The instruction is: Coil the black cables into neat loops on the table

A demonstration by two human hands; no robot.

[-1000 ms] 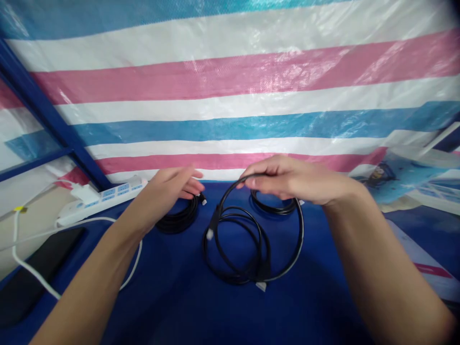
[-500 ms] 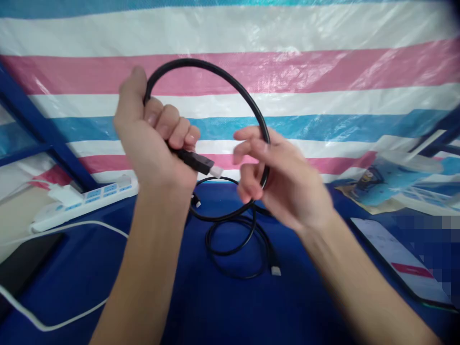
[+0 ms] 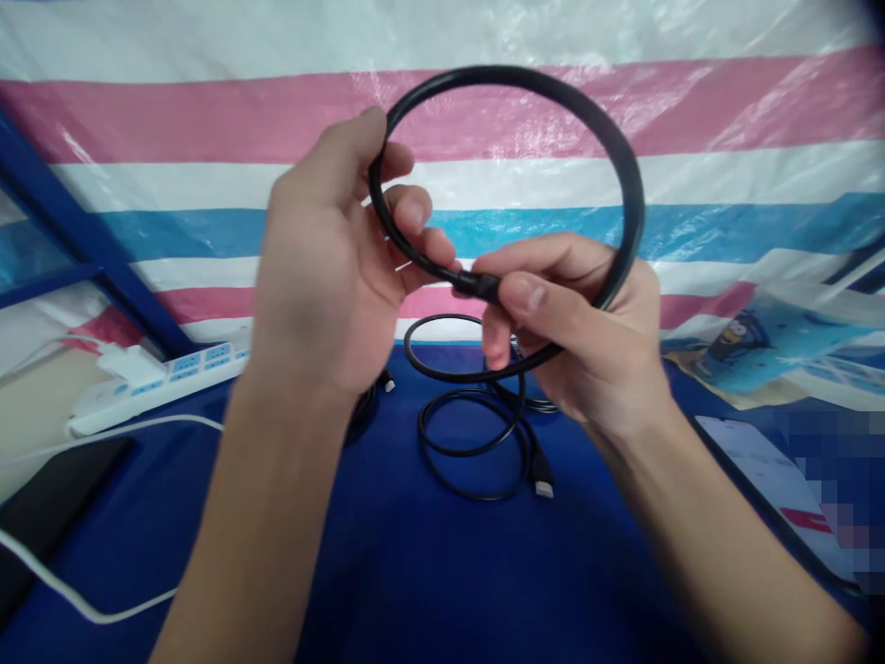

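- Striped tarp (image 3: 207, 129) (pink/white/blue) fills bkgd; blue cloth table (image 3: 415, 572) below.
- L hand (image 3: 324, 277), centre-left: fingers curled round black cable (image 3: 622, 166), thumb up on loop.
- R hand (image 3: 587, 341), centre-right: thumb + forefinger pinch plug (image 3: 477, 284) where loop closes.
- Loop held upright, top centre; rest of cable drops to coils on cloth, 2nd plug (image 3: 543, 480) lower centre.
- White power strip (image 3: 159, 383) at left; blue socket labels too small to read.
- Printed sheet (image 3: 761, 341) at right: cartoon figure, txt blurred.

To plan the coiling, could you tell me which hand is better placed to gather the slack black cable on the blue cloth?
Likely the right hand: it sits just above the slack black cable on the blue cloth; the left hand grips the raised loop.
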